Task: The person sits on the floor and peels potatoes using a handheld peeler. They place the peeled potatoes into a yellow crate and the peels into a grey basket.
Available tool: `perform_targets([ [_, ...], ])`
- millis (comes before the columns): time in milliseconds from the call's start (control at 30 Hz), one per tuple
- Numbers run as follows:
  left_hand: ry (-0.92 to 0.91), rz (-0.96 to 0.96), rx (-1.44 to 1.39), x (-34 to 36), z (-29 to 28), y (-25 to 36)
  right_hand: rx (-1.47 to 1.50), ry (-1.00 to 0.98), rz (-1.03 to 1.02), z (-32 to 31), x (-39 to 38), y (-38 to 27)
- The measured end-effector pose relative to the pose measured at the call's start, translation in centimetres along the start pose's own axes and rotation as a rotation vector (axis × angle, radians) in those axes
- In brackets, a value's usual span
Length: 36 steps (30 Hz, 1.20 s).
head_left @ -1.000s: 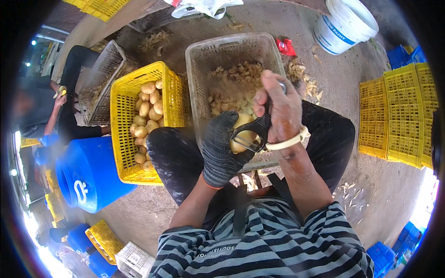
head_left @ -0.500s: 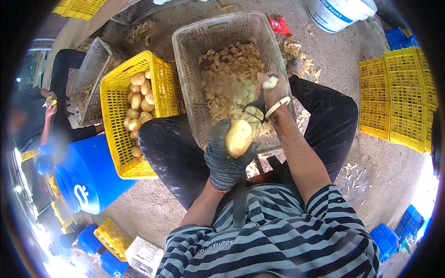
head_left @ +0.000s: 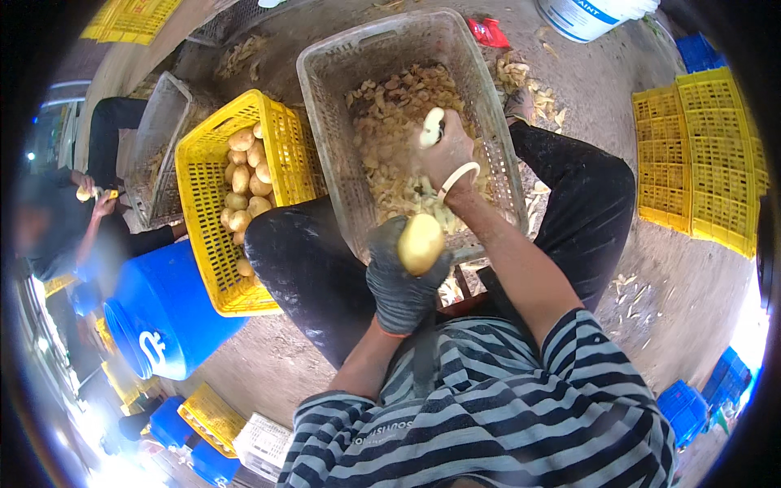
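In my gloved left hand (head_left: pixel 400 275) sits a large potato (head_left: pixel 421 244), pale yellow and mostly peeled, with the grey fingers wrapped round it. My bare right hand (head_left: pixel 447 156) is a little farther off, above the peels, closed round a peeler (head_left: pixel 431 128). Only a whitish end of the peeler shows past the fist; its blade is hidden. A pale bangle (head_left: pixel 458 180) circles the right wrist. Between my knees stands a worn grey crate (head_left: pixel 319 122), with many potato peels (head_left: pixel 399 110) lying in it.
A yellow crate (head_left: pixel 195 175) of unpeeled potatoes (head_left: pixel 240 175) stands at my left, beside a blue barrel (head_left: pixel 175 305). Yellow crates (head_left: pixel 700 154) are stacked at right. A white bucket (head_left: pixel 590 16) is far right. Another person (head_left: pixel 65 211) works at the far left.
My right hand has swung left and farther out over the grey crate with the peeler, whose dark head no longer shows. The left hand still holds the potato in nearly the same place.
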<state>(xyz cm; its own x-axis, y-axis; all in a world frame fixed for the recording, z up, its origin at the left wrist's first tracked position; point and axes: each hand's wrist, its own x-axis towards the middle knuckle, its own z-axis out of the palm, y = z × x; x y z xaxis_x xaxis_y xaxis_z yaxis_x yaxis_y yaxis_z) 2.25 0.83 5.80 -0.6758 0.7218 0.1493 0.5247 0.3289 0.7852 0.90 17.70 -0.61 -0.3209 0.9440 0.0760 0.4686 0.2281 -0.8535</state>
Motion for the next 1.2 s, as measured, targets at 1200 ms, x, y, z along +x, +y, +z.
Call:
perform_targets([
  [1200, -0.172, -1.146, -1.511, 3.0, -0.1, -4.0, 1.052, -0.233, 0.736, -2.5, 0.1, -1.6],
])
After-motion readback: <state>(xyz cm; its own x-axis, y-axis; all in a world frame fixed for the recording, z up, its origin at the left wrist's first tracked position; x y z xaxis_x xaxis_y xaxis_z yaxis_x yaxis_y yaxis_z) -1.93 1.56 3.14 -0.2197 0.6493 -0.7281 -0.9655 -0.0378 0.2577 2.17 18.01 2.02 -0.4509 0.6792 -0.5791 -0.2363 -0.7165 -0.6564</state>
